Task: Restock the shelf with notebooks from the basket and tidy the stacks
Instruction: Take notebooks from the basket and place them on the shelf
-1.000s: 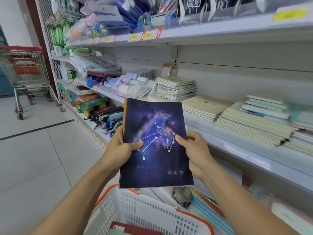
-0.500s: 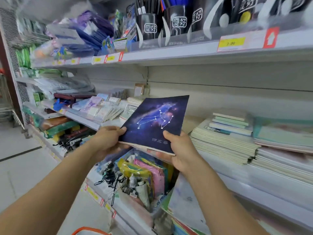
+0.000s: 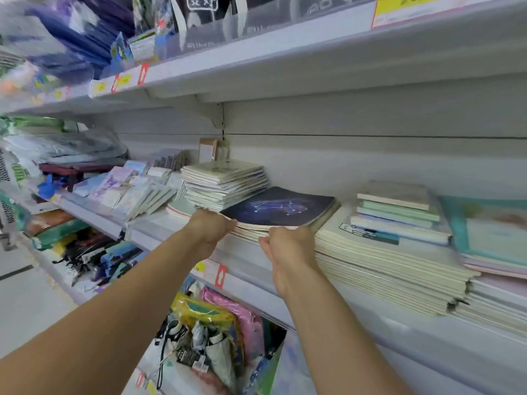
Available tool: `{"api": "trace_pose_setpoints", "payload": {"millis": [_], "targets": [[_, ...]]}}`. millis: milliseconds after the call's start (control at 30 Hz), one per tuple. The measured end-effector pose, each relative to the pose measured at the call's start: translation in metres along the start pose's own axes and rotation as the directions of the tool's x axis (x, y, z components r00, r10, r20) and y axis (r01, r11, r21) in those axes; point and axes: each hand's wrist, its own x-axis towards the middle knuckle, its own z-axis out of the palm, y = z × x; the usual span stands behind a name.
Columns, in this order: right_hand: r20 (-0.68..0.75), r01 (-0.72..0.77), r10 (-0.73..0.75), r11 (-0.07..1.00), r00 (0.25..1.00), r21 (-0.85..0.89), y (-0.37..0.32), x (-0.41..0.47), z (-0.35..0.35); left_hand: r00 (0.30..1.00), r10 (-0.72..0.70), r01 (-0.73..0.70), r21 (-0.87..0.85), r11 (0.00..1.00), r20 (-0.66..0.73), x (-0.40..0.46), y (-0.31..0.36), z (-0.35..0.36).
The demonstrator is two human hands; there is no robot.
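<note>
Here, the head view (the only view) is blurred at its 9 to 11 o'clock margin, so the goods on the upper shelf [image 3: 285, 64] cannot be identified; its price label at 1 o'clock is cut off by the frame edge. The fingertips of both hands are hidden against the stack, so finger contact is hard to confirm.

The dark constellation notebook [image 3: 281, 208] lies flat on a low stack of pale notebooks [image 3: 251, 231] on the middle shelf [image 3: 242, 260], just above centre. A taller stack [image 3: 225, 182] stands at its 10 o'clock, touching or nearly so; a wide stack [image 3: 379, 260] lies at its 4 o'clock.

The left hand [image 3: 209, 226] reaches in from 7 o'clock, knuckles up, fingers curled at the notebook's near left corner; whether it grips or only presses cannot be told. The right hand [image 3: 288, 246] reaches in from 5 o'clock, fingers curled against the stack's front edge beneath the notebook; its grip likewise cannot be told.
</note>
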Motion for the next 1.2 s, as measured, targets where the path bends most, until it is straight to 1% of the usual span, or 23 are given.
{"api": "trace_pose_setpoints", "payload": {"millis": [100, 200, 367, 467, 500, 567, 633, 667, 700, 733, 767, 800, 833, 867, 900, 933, 967, 1000, 1033, 1067, 1133, 1167, 1200], "targets": [[0.015, 0.022, -0.022, 0.998, 1.000, -0.061, 0.000, 0.001, 0.002, 0.996, 0.053, -0.031, 0.278, 0.960, -0.071, 0.004, -0.002, 0.005], [0.047, 0.034, -0.029, 0.994, 0.998, -0.104, -0.001, -0.001, -0.001, 0.993, 0.073, -0.026, 0.427, 0.904, -0.095, 0.003, -0.003, 0.008], [0.065, 0.055, -0.043, 0.979, 0.997, -0.194, -0.002, -0.001, -0.002, 0.994, 0.039, 0.023, 0.541, 0.841, -0.103, 0.005, 0.004, 0.012], [0.056, 0.088, -0.076, 0.962, 0.995, -0.260, -0.005, -0.006, -0.004, 0.999, 0.040, -0.010, 0.599, 0.801, -0.037, -0.001, 0.010, 0.003], [0.059, 0.123, -0.110, 0.938, 0.992, -0.325, -0.006, -0.009, -0.006, 0.996, 0.085, -0.056, 0.602, 0.797, -0.020, -0.005, 0.012, -0.006], [0.103, 0.209, -0.182, 0.871, 0.978, -0.444, -0.007, -0.016, -0.008, 0.969, 0.246, -0.210, 0.561, 0.801, 0.010, -0.017, 0.012, -0.030], [0.150, 0.359, -0.335, 0.752, 0.930, -0.553, -0.006, -0.030, -0.010, 0.939, 0.343, -0.312, 0.402, 0.861, -0.004, -0.042, 0.006, -0.057], [0.170, 0.472, -0.467, 0.665, 0.868, -0.579, -0.004, -0.042, -0.010, 0.933, 0.358, -0.325, 0.353, 0.877, -0.029, -0.057, -0.001, -0.070], [0.212, 0.596, -0.594, 0.581, 0.776, -0.554, 0.000, -0.056, -0.009, 0.933, 0.357, -0.319, 0.343, 0.884, -0.052, -0.073, -0.011, -0.080], [0.280, 0.695, -0.660, 0.528, 0.697, -0.488, 0.011, -0.070, -0.005, 0.938, 0.342, -0.302, 0.339, 0.891, -0.063, -0.091, -0.026, -0.091], [0.372, 0.736, -0.640, 0.525, 0.672, -0.428, 0.030, -0.084, -0.001, 0.951, 0.301, -0.261, 0.328, 0.908, -0.075, -0.110, -0.043, -0.101], [0.485, 0.726, -0.542, 0.548, 0.686, -0.415, 0.057, -0.097, 0.002, 0.970, 0.226, -0.188, 0.312, 0.931, -0.088, -0.130, -0.065, -0.110], [0.601, 0.679, -0.364, 0.579, 0.711, -0.452, 0.089, -0.111, 0.002, 0.988, 0.117, -0.083, 0.300, 0.950, -0.097, -0.153, -0.091, -0.119], [0.673, 0.586, -0.114, 0.609, 0.731, -0.533, 0.122, -0.123, -0.001, 0.994, -0.026, 0.055, 0.292, 0.955, -0.102, -0.176, -0.122, -0.129], [0.674, 0.464, 0.171, 0.604, 0.719, -0.648, 0.157, -0.134, -0.009, 0.974, -0.203, 0.223, 0.291, 0.930, -0.100, -0.201, -0.156, -0.138], [0.613, 0.373, 0.415, 0.525, 0.672, -0.765, 0.192, -0.145, -0.021, 0.922, -0.378, 0.385, 0.322, 0.865, -0.088, -0.225, -0.192, -0.145], [0.537, 0.355, 0.572, 0.406, 0.620, -0.842, 0.224, -0.155, -0.037, 0.848, -0.525, 0.508, 0.396, 0.765, -0.075, -0.251, -0.226, -0.150], [0.473, 0.384, 0.655, 0.288, 0.589, -0.877, 0.255, -0.163, -0.054, 0.776, -0.625, 0.578, 0.491, 0.652, -0.085, -0.275, -0.258, -0.153], [0.419, 0.410, 0.703, 0.196, 0.575, -0.891, 0.282, -0.171, -0.072, 0.723, -0.684, 0.601, 0.574, 0.556, -0.096, -0.297, -0.286, -0.153], [0.362, 0.405, 0.740, 0.132, 0.567, -0.905, 0.307, -0.179, -0.090, 0.689, -0.720, 0.585, 0.653, 0.480, -0.088, -0.318, -0.310, -0.152], [0.268, 0.311, 0.791, 0.104, 0.549, -0.945, 0.348, -0.195, -0.124, 0.672, -0.738, 0.468, 0.805, 0.365, -0.056, -0.352, -0.344, -0.151], [0.251, 0.260, 0.795, 0.121, 0.553, -0.958, 0.366, -0.202, -0.138, 0.667, -0.743, 0.414, 0.853, 0.316, -0.048, -0.367, -0.355, -0.152], [0.240, 0.221, 0.784, 0.134, 0.572, -0.966, 0.381, -0.206, -0.149, 0.642, -0.766, 0.386, 0.880, 0.278, -0.039, -0.378, -0.364, -0.154]]}}
